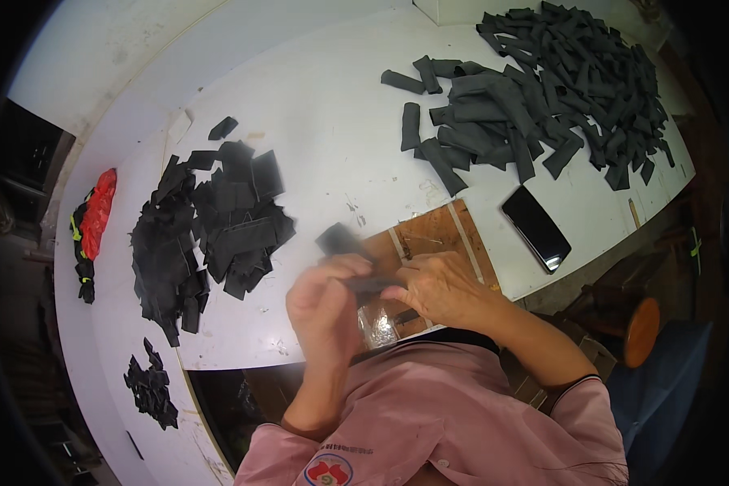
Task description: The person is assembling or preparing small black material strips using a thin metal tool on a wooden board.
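Observation:
Near the front edge of the table, my left hand and my right hand face each other with their fingers closed on a dark fabric piece. The piece spans the gap between them, and its ends are hidden in my fingers. Just beyond my left hand is a second dark piece, smeared by motion. Left of my hands lies a heap of flat black fabric pieces. A large pile of dark grey fabric tubes covers the far right of the table.
Below my hands, a brown board with clear tape lies on the white table. A black phone rests to the right. At the left are small black scraps and a red plastic bundle. A round wooden stool stands at lower right.

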A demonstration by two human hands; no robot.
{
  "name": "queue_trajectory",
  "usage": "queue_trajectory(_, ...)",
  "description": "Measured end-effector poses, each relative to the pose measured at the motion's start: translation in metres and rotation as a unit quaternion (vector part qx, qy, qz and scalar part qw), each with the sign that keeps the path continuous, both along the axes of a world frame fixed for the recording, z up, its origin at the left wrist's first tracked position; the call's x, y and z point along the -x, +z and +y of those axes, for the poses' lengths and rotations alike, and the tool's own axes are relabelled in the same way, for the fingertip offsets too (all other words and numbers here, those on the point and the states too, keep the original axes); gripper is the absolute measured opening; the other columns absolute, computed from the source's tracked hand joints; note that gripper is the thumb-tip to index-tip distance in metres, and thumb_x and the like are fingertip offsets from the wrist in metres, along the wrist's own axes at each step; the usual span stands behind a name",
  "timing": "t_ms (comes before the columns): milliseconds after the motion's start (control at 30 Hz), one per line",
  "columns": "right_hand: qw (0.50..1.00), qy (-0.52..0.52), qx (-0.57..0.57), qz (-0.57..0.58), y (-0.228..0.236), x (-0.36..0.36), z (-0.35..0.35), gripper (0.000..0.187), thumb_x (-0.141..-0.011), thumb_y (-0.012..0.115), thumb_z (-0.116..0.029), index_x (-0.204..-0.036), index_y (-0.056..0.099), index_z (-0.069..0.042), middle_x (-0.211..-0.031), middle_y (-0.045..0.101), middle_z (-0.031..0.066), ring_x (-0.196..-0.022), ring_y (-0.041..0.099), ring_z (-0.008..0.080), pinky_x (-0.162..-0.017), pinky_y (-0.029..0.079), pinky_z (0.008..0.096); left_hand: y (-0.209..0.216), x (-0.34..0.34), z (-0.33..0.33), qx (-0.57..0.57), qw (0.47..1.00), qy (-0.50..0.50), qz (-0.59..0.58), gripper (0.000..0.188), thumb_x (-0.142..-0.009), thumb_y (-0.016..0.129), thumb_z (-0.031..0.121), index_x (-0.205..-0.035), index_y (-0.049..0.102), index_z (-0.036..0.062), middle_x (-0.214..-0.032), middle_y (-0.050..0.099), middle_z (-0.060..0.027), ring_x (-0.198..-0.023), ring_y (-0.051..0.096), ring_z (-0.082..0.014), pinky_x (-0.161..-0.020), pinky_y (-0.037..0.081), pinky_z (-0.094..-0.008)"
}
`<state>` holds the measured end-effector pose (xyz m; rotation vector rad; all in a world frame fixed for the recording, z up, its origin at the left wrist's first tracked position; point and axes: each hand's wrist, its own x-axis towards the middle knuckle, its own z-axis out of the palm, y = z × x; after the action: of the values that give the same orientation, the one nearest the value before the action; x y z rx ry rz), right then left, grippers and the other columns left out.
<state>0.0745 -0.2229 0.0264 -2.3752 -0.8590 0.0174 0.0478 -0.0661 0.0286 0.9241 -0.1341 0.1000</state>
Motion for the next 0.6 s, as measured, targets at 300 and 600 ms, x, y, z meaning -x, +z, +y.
queue_trajectory(300, 0.873, -0.174, -0.420, 0.178, 0.029, -0.061, -0.030, 0.040, -0.088, 0.041, -0.035, -0.075, 0.056, -0.001, -0.056, 0.047, 0.0009, -0.049, 0.042, 0.0066, -0.046, 0.033, 0.0200, -0.068, -0.048, 0.053, -0.559, 0.786, 0.203, 0.167, 0.040, -0.077, 0.057, 0.015, -0.113, 0.047, 0.0009, -0.097, 0.056, -0.0164, -0.088, 0.054, -0.0242, -0.076, 0.042, -0.0325)
queue_trajectory(600, 0.857, -0.128, -0.296, 0.401, -0.023, 0.045, -0.002, 0.028, -0.088, 0.045, -0.024, -0.077, 0.055, 0.000, -0.059, 0.049, 0.0007, -0.055, 0.046, 0.0066, -0.050, 0.036, 0.0217, -0.117, -0.081, 0.077, -0.678, 0.708, 0.109, 0.167, 0.015, -0.072, 0.061, 0.012, -0.081, 0.056, 0.0009, -0.087, 0.058, -0.0148, -0.080, 0.055, -0.0282, -0.069, 0.042, -0.0362)
